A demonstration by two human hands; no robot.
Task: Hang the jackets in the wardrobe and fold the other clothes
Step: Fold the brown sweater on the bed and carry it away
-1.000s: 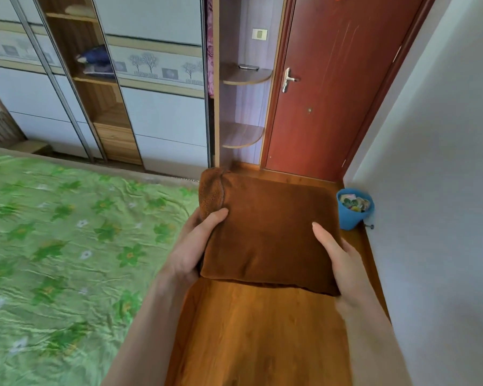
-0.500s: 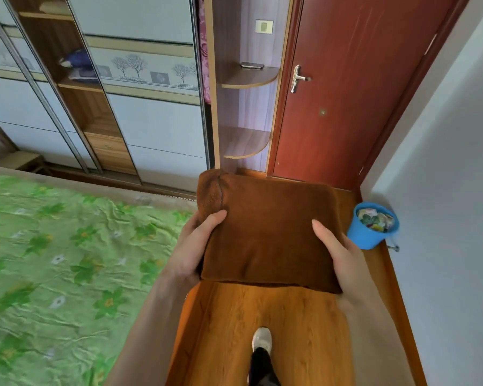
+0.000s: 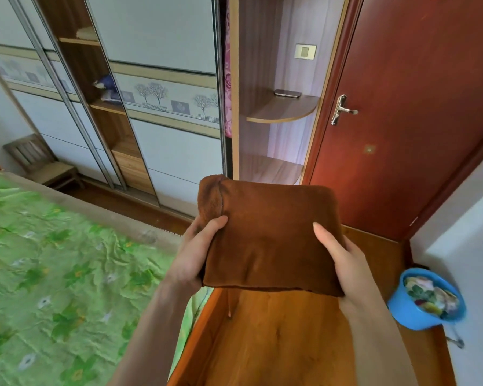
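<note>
the person stood at the foot of the bed (image 3: 53, 274), carrying a folded brown fleece garment (image 3: 268, 238) out in front at chest height, above the wooden floor (image 3: 276, 344). the left hand (image 3: 195, 254) gripped its left edge, thumb on top and fingers curled beneath; the right hand (image 3: 343, 260) held the right edge the same way. beyond it stood the wardrobe (image 3: 156, 107), one sliding door open on shelves with a blue bundle (image 3: 108, 89). a phone (image 3: 287, 93) lay on the corner shelf (image 3: 282, 110) beside the red door (image 3: 418, 107). a blue bin (image 3: 410, 313) sat by the wall. no label or writing could be read anywhere.
</note>
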